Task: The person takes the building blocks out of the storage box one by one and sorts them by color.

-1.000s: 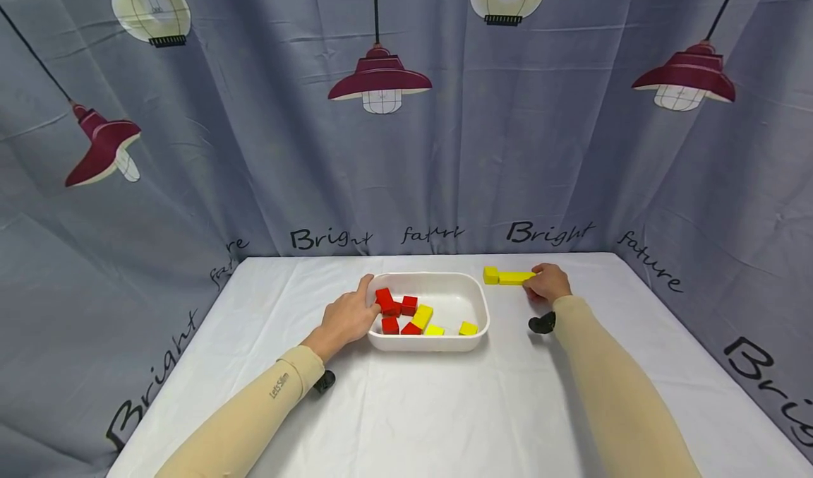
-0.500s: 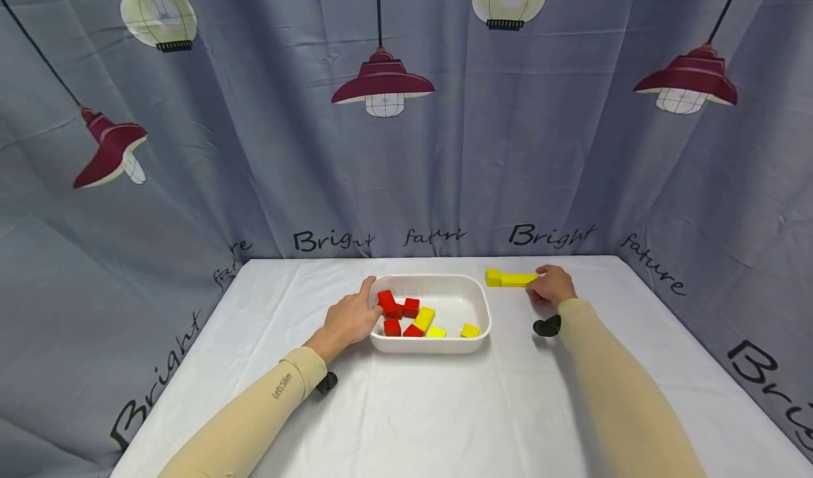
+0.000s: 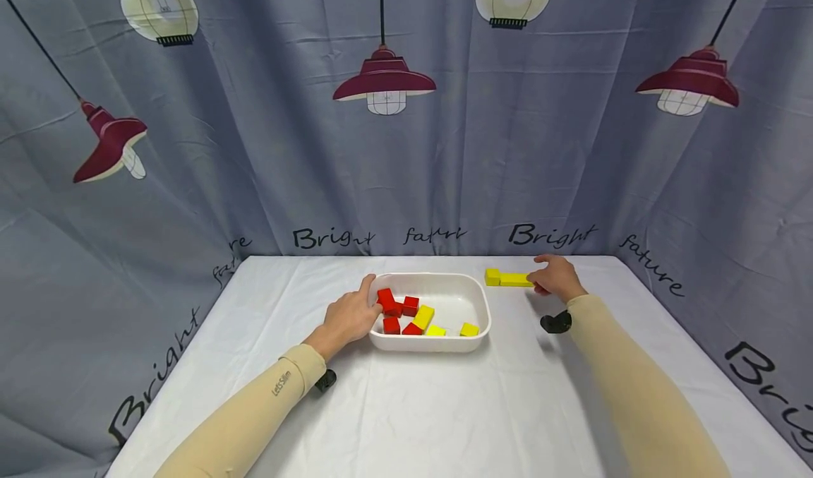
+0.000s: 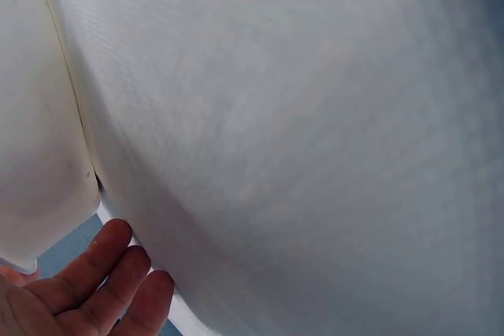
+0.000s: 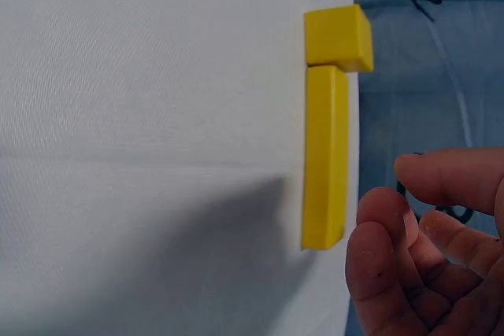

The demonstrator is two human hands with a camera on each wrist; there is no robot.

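Observation:
At the left end of a white plastic tray [image 3: 425,346], my left hand [image 3: 346,319] grips the rim, its thumb over the edge. The left wrist view shows three fingertips [image 4: 118,234] beside the tray's outer wall [image 4: 47,116]. Several red blocks [image 3: 391,325] and yellow blocks [image 3: 423,317] lie inside the tray. To its right, a yellow cube [image 5: 337,37] sits end to end with a long yellow block [image 5: 323,155] on the table. Close to the long block's right end is my right hand [image 3: 555,279], fingers loosely bent, with a gap showing between hand and block in the right wrist view.
A white cloth [image 3: 419,414] covers the table. Behind it and along both sides hangs a grey-blue curtain [image 3: 286,146] printed with lamps and lettering. A black wrist-camera piece [image 3: 556,322] sits below my right wrist.
My right hand has let go of the long yellow block and drawn slightly up and right, its index finger lifting. Both yellow pieces stay put. My left hand keeps its place on the tray.

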